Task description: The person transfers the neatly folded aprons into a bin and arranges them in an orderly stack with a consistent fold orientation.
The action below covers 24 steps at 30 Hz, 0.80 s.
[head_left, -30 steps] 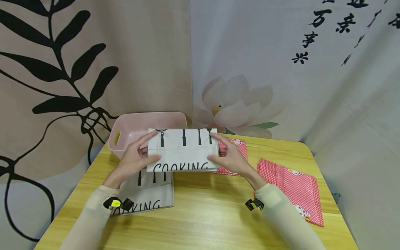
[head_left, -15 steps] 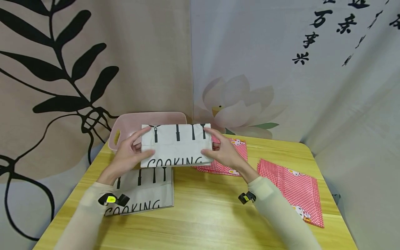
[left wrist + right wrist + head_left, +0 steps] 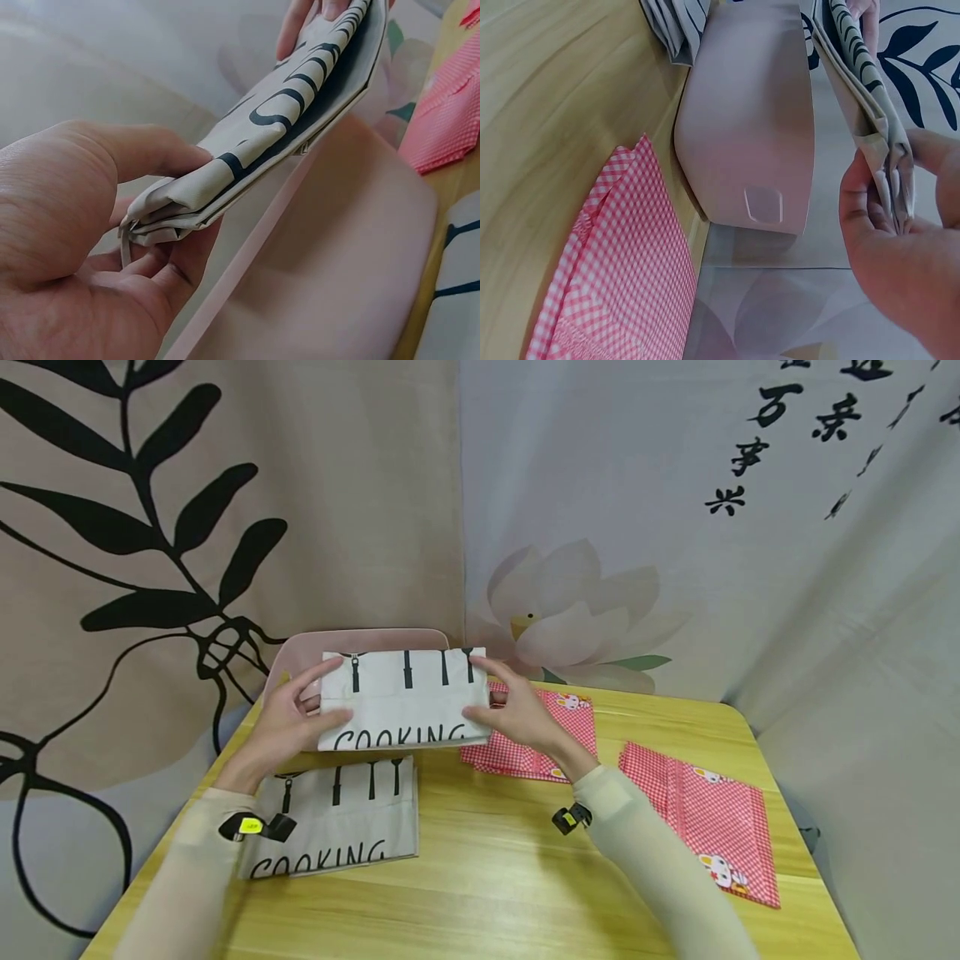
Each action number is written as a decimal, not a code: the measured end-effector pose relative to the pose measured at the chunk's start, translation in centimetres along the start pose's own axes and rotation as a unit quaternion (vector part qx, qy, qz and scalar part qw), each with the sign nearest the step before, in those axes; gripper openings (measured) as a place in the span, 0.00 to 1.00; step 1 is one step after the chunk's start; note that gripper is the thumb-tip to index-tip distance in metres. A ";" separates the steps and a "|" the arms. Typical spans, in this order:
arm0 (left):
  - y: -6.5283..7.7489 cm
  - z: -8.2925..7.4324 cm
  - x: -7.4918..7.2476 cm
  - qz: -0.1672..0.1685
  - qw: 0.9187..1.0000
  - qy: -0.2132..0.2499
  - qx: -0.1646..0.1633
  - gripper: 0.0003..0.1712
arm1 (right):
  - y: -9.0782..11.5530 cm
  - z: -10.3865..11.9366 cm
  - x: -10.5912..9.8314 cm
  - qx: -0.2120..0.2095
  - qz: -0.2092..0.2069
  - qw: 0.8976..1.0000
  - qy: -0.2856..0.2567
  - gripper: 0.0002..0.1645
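Both hands hold a folded white cloth [image 3: 405, 702] printed with dark utensil handles and the word COOKING. My left hand [image 3: 288, 718] pinches its left end, thumb on the near face and other fingers behind. At the opposite end, my right hand [image 3: 521, 714] grips in the same way. The left wrist view shows the folded layers [image 3: 285, 112] and a thin loop hanging at the left end. The cloth is raised off the table and, in the head view, overlaps the pink plastic bin [image 3: 367, 639], hiding most of it.
A second folded COOKING cloth [image 3: 345, 818] lies at the table's left, partly under my left forearm. Two folded red checked cloths lie to the right, one [image 3: 525, 760] behind my right hand, the other [image 3: 705, 827] near the table's right edge. Printed curtains [image 3: 585, 527] hang behind.
Both hands have carried the folded cloth leftward and a little up in the head view, toward the pink bin. More of the red checked cloth and the second white cloth now shows.
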<state>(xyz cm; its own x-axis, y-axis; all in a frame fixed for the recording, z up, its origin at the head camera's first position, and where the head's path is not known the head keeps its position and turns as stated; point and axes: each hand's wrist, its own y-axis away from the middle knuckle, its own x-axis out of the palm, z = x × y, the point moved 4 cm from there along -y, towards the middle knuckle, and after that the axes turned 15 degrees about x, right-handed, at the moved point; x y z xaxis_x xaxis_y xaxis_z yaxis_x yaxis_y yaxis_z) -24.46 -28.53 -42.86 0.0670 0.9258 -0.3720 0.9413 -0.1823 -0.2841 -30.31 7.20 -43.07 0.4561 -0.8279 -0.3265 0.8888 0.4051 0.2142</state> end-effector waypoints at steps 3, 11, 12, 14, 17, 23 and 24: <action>-0.2 0.2 -0.5 0.001 1.000 0.004 -0.014 0.53 | -0.6 0.3 0.3 0.003 0.006 1.000 -0.013 0.55; -0.4 0.9 -1.9 0.011 0.998 0.009 -0.062 0.53 | -2.1 1.0 0.9 0.008 0.001 1.000 0.002 0.54; -0.5 1.0 -2.0 0.011 0.998 0.006 -0.063 0.53 | -2.2 1.0 0.9 0.008 0.001 1.000 0.005 0.54; -0.6 1.2 -2.4 0.014 0.998 0.002 -0.064 0.53 | -2.5 1.2 1.1 0.009 0.002 1.000 0.009 0.54; -0.7 1.5 -2.8 0.019 0.997 -0.009 -0.068 0.53 | -3.0 1.5 1.4 0.012 0.006 1.000 0.011 0.54; -1.3 1.9 -3.8 0.020 0.996 -0.040 -0.073 0.54 | -4.0 2.2 1.9 0.010 0.005 1.000 0.021 0.54; -1.4 2.0 -3.9 0.019 0.996 -0.045 -0.073 0.54 | -4.1 2.3 1.9 0.007 0.005 1.000 0.023 0.54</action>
<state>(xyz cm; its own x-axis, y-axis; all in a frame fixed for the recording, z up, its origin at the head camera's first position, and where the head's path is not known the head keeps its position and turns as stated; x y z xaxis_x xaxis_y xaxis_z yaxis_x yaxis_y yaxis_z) -26.72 -32.59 -42.79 0.0796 0.8843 -0.4601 0.9770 -0.1608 -0.1400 -33.23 3.03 -42.42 0.4661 -0.8053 -0.3664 0.8840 0.4073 0.2294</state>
